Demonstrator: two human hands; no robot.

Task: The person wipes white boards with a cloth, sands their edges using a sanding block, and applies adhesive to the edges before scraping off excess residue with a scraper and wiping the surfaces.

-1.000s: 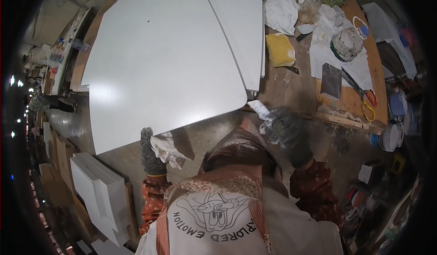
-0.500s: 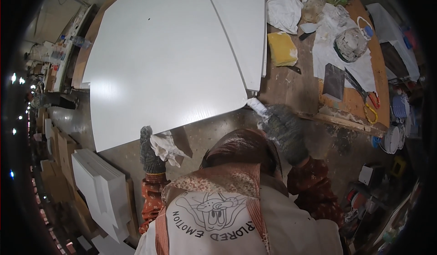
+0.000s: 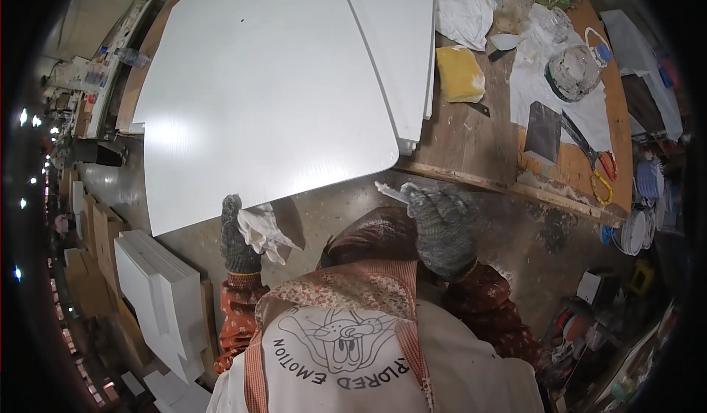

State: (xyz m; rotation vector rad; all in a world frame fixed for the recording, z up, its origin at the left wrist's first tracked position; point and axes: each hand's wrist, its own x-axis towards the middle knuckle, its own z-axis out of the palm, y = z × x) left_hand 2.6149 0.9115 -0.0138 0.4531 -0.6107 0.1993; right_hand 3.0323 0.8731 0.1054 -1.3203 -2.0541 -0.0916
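A large white panel (image 3: 272,96) with a rounded near right corner lies in front of me on top of another white panel (image 3: 390,37). My left hand (image 3: 239,240), in a grey knitted glove, is at the panel's near left edge. A crumpled white cloth (image 3: 265,232) hangs from it, gripped on its inner side. My right hand (image 3: 445,229), gloved too, is closed around a slim white-smeared tool (image 3: 392,191) whose kind is unclear. That tool points left, just off the panel's rounded corner and not touching it.
On the wooden bench (image 3: 471,140) at right lie a yellow sponge (image 3: 460,74), a dark block (image 3: 543,133), scissors (image 3: 593,166), rags and a cut-down plastic jug (image 3: 574,72). Stacked white boards (image 3: 158,295) lean at lower left. Pails (image 3: 633,229) stand at far right.
My right hand has pulled back from the panel's rounded corner toward my body, taking the white-smeared tool with it. My left hand stays at the near edge with the cloth.
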